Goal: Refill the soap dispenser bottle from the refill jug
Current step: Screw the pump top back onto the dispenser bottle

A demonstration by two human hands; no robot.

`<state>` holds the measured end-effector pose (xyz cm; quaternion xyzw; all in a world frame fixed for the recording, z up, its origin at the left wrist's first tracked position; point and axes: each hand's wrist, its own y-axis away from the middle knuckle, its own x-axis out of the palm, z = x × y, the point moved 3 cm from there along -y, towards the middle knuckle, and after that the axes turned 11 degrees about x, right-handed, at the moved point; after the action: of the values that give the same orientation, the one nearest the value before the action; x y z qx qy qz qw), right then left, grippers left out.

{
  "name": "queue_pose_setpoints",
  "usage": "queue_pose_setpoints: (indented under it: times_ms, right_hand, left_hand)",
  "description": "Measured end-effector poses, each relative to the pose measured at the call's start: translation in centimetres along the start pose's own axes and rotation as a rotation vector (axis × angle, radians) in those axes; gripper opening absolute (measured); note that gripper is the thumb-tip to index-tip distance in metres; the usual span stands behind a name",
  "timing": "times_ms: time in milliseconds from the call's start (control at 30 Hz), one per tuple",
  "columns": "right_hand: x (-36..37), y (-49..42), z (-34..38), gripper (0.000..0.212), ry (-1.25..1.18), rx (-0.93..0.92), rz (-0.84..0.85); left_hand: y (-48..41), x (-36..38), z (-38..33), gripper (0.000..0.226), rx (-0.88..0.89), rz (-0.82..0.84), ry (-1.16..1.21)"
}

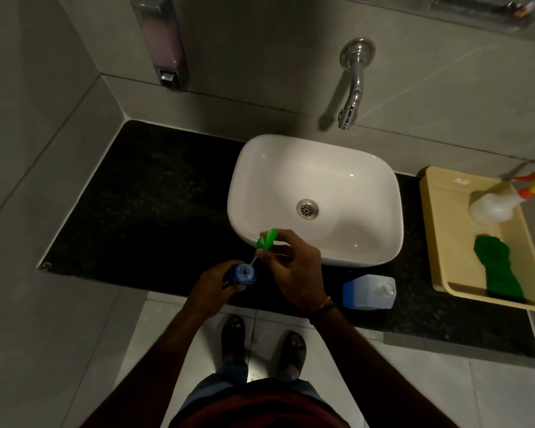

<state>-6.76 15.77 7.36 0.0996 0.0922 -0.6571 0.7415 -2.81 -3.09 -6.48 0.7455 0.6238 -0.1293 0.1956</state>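
Observation:
My left hand [212, 288] grips a blue soap dispenser bottle [244, 274] upright at the front edge of the black counter, its round mouth facing up. My right hand [291, 267] holds the green pump head [267, 239] just above and right of the bottle. The pump's thin tube slants down from it and its lower end is at the bottle's mouth. The refill jug [368, 291], translucent with blue liquid and a cap on top, stands on the counter to the right of my right wrist.
A white basin [315, 168] sits on the black counter [142, 211] under a chrome wall tap [352, 84]. A beige tray [439, 242] at right holds a spray bottle [494, 206] and a green cloth [496, 267]. A wall soap dispenser [162, 41] hangs at upper left.

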Motion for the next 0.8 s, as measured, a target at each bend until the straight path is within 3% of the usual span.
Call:
queue_pose_setpoints:
  times_ms: [233,533,800]
  right_hand:
    - [2.2,0.0,-2.8,0.028,0.256,-0.037,0.205]
    - [3.9,-0.6,-4.5,0.025,0.46,-0.017,0.301]
    - [4.0,-0.3,-5.5,0.033,0.483,0.014,0.242]
  left_hand:
    - [0.0,0.0,0.3,0.059,0.002,-0.013,-0.002]
    - [0.1,0.0,0.4,0.057,0.011,-0.011,-0.007]
    - [-0.1,0.1,0.7,0.054,0.016,-0.007,-0.073]
